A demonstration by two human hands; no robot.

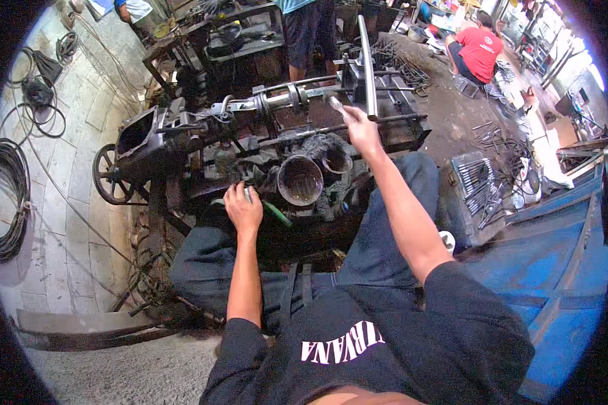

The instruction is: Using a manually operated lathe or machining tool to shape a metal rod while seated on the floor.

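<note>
In front of me stands a dark, greasy lathe-like machine with a long shiny shaft (pixel 277 100) lying across it. My right hand (pixel 363 131) reaches over the machine's right part, its fingers closed round a short tool with a pale, blurred tip (pixel 336 103), close to the shaft. At the machine's near edge is my left hand (pixel 243 208), its fingers curled over a small pale thing that I cannot make out. A green strip (pixel 277 214) lies just right of it. Two round metal bowls, a larger one (pixel 300 180) and a smaller one (pixel 338 160), sit between my hands.
An upright metal pipe (pixel 367 67) rises beyond my right hand. A handwheel (pixel 113 174) is at the machine's left end. Right of my knee lies an open case of tools (pixel 476 192). Coiled cable (pixel 7 202) hangs at left. A person in red (pixel 478 54) crouches at the far right.
</note>
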